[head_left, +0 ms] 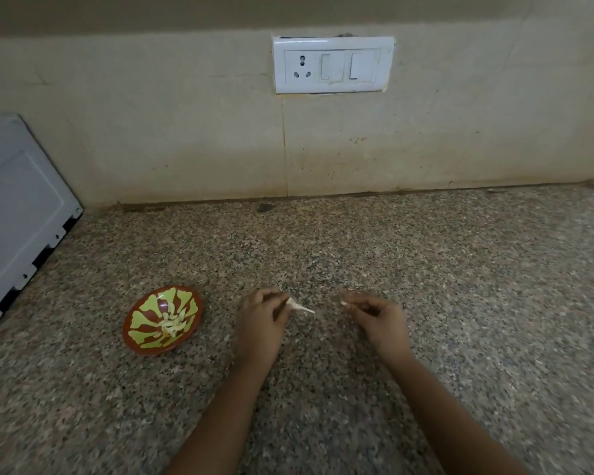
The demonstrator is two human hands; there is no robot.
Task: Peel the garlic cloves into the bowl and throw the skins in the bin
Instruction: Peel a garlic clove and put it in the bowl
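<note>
Near the frame's middle, the left hand [262,315] pinches a garlic clove [297,307]. The right hand [378,317] pinches a skin bit [343,304]. The bowl [163,320] sits left on the worktop [460,286].

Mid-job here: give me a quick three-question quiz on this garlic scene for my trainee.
1. True or false: the bowl is empty.
2. Which hand pinches the larger pale garlic piece: A left hand, B right hand?
3. Fill in: the bowl sits on the person's ____ side of both hands.

Key: 1 false, peeled cloves lie in it; 2 A; 3 left.
</note>
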